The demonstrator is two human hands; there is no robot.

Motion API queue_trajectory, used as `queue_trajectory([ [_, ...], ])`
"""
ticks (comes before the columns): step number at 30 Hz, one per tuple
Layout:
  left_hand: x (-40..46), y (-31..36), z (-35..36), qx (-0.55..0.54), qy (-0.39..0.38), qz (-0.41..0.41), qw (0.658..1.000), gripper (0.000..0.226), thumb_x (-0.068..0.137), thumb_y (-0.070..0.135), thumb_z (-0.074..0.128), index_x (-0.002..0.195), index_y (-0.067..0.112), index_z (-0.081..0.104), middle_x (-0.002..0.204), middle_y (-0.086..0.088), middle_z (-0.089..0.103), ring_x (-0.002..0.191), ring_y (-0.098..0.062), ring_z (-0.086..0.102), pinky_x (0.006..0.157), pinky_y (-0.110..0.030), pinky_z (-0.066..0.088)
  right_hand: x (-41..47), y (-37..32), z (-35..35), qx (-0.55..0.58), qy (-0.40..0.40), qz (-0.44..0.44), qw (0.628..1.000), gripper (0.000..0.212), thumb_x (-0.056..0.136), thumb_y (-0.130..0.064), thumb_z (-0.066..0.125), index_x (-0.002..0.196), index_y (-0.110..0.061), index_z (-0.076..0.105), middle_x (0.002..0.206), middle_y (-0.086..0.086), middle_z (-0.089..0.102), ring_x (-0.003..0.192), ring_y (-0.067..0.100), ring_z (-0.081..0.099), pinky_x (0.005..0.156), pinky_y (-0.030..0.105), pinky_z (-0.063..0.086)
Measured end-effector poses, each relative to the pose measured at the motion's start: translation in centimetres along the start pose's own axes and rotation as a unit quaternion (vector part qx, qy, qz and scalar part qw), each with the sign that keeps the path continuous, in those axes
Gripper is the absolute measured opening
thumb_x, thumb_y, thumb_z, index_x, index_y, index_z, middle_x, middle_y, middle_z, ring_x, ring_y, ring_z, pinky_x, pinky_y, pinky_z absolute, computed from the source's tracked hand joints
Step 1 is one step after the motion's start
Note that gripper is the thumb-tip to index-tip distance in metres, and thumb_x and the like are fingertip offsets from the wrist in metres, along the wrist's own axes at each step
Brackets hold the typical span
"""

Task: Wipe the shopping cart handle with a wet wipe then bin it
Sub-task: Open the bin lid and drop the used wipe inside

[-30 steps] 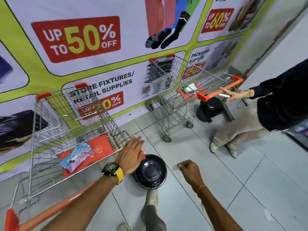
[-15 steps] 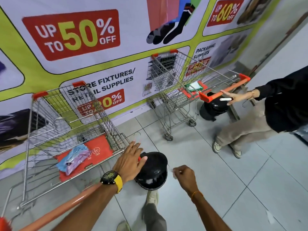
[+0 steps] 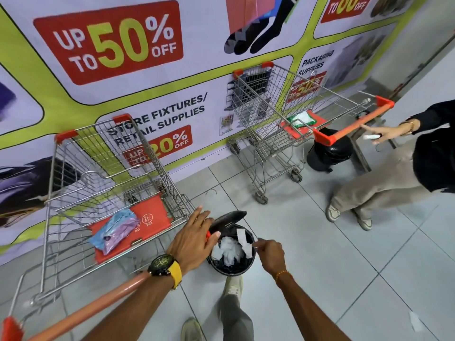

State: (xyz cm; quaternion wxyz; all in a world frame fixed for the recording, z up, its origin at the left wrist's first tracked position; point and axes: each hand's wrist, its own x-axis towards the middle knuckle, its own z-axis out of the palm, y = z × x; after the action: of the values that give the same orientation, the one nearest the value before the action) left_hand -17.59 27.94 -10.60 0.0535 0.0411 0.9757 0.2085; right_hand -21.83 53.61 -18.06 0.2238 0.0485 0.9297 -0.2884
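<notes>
My shopping cart [image 3: 103,173] stands at the left, its orange handle [image 3: 98,308] running toward the lower left. My left hand [image 3: 192,237] rests flat on the handle's right end, fingers straight, thumb by the red end cap. A small black pedal bin [image 3: 231,268] sits just right of it with its lid [image 3: 227,217] tipped up and white wipes inside. Over the bin's right rim, my right hand [image 3: 269,254] pinches a white wet wipe [image 3: 245,242] that hangs into the opening.
A blue and purple wipes pack [image 3: 115,228] lies on the cart's red seat flap. My foot [image 3: 232,286] is at the bin's base. A second cart [image 3: 283,124], another black bin [image 3: 330,151] and a person [image 3: 394,183] stand at the right. A banner wall runs behind.
The bin lid has swung up, showing white wipes inside. My right hand has moved left to the bin's rim with the wipe. My left hand stays on the handle's end.
</notes>
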Motion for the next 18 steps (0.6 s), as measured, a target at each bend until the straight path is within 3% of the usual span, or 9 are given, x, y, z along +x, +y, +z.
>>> queue_trajectory([
  [4,0.1,0.0,-0.1,0.003,0.004,0.002,1.000,0.064,0.098,0.055,0.020,0.136,0.012,0.049,0.153,-0.008,0.042,0.150,-0.023,0.013,0.119,-0.038,0.024,0.0,-0.2,-0.2,-0.006,0.004,-0.008,1.000,0.028,0.093,-0.008,0.058,0.092,-0.022,0.082,0.114,0.009,0.078,0.112,0.035,0.067,0.090,0.039,0.052],
  [8,0.2,-0.1,-0.2,-0.002,0.003,0.007,1.000,0.074,0.095,0.059,0.008,0.136,0.013,0.049,0.153,-0.008,0.041,0.150,-0.024,0.013,0.120,-0.039,0.024,-0.2,-0.4,-0.3,-0.001,0.004,-0.008,1.000,0.028,0.091,-0.006,0.057,0.091,-0.022,0.080,0.105,0.007,0.080,0.108,0.034,0.069,0.078,0.030,0.043],
  [12,0.0,-0.4,-0.2,-0.014,0.001,0.006,1.000,0.064,0.099,0.053,0.019,0.142,0.013,0.044,0.157,-0.006,0.036,0.151,-0.021,0.011,0.121,-0.038,0.019,-1.4,-2.5,-1.4,0.005,0.020,-0.049,0.999,0.026,0.094,-0.008,0.059,0.105,-0.019,0.079,0.127,0.004,0.073,0.120,0.029,0.066,0.099,0.036,0.050],
  [18,-1.3,-0.5,-1.4,-0.026,0.011,-0.008,1.000,0.071,0.096,0.061,0.014,0.151,0.020,0.032,0.164,0.003,0.011,0.151,-0.016,0.003,0.123,-0.042,0.003,-3.0,-7.6,-4.0,-0.016,0.051,-0.145,0.988,0.026,0.095,-0.016,0.059,0.113,-0.025,0.075,0.143,-0.001,0.062,0.129,0.023,0.060,0.105,0.035,0.047],
])
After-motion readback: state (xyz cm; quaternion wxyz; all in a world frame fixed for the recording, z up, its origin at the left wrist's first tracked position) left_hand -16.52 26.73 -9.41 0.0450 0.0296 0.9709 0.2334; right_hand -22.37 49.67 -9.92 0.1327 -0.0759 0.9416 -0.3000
